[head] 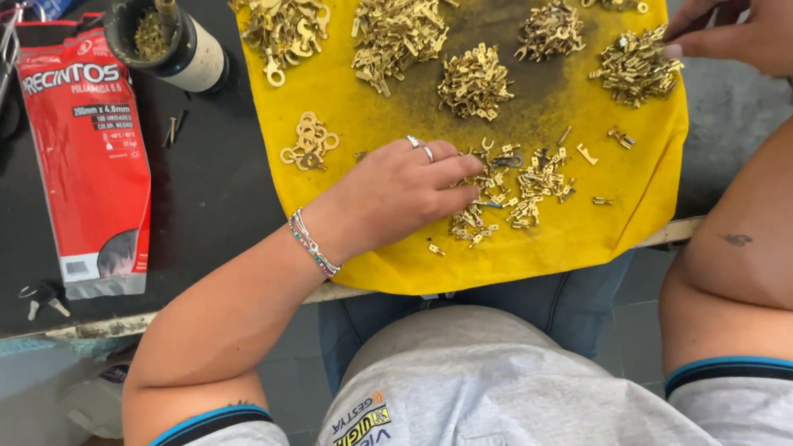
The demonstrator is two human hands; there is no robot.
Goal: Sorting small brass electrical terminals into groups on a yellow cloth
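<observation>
Nearest me, my left hand [396, 194] rests on the yellow cloth [363, 124], fingertips [467, 186] together in loose brass terminals [504, 194]. My right hand [731, 33] touches another brass pile [636, 66]; its fingers seem together, half cropped.

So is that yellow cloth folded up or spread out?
Spread out. The yellow cloth lies flat on the table, with separate piles of brass terminals sitting across it.

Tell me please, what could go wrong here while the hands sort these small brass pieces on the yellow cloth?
1. The left hand rests on the mixed pile; a sweep could push loose pieces off the near edge of the yellow cloth, which overhangs the table edge.
2. The sorted heaps, such as the middle heap and the one under the right hand, lie close together and might get mixed.
3. The open dark container stands near the cloth and could tip.
</observation>
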